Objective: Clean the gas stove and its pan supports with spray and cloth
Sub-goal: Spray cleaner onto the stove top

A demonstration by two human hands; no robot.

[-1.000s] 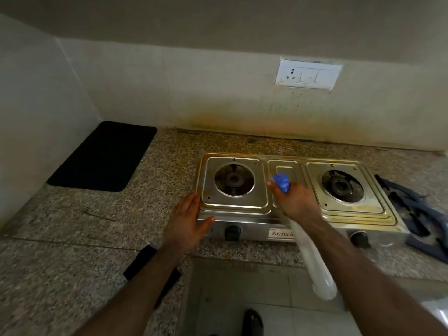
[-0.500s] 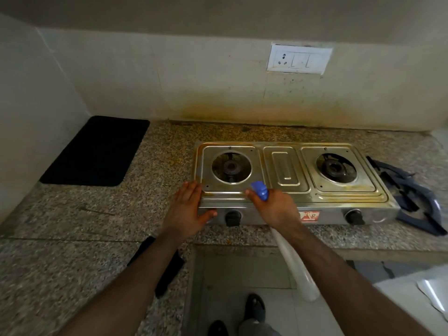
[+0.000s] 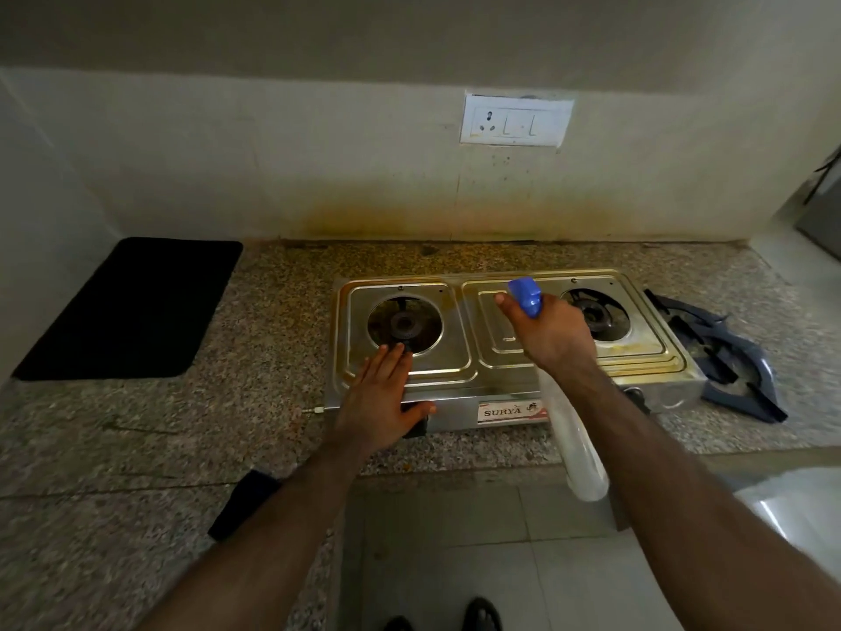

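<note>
While the right hand (image 3: 553, 341) grips the translucent plastic spray bottle with the blue trigger head (image 3: 525, 296), fingers curled round its neck, the nozzle points over the middle panel of the two-burner stainless-steel gas stove (image 3: 505, 366). The left hand (image 3: 380, 398) lies flat, fingers straight, on the front left corner of the stove, thumb over the front edge near a black knob.

Risks, as I judge them:
- Spray could drift into the open left burner well (image 3: 404, 324) or the right one (image 3: 596, 314); liquid in the ports would hinder ignition later.
- The left fingertips sit at the rim of the left well, so mist may wet them and make the bracing hand slip on the smooth steel.
- The thumb lies close to the knob; pressing down might turn it.
- The bottle hangs tilted well past the counter edge; a loose hold would drop it to the tiled floor.

Materials: stove top is glossy pressed steel with stepped rectangular ridges, yellow-brown grease film along the edges. Dark blue-grey metal pan supports (image 3: 723, 357) lie stacked on the speckled granite counter (image 3: 255, 357), just right of the stove. A dark folded cloth (image 3: 243, 503) lies at the counter's front edge, partly hidden by the left forearm.
</note>
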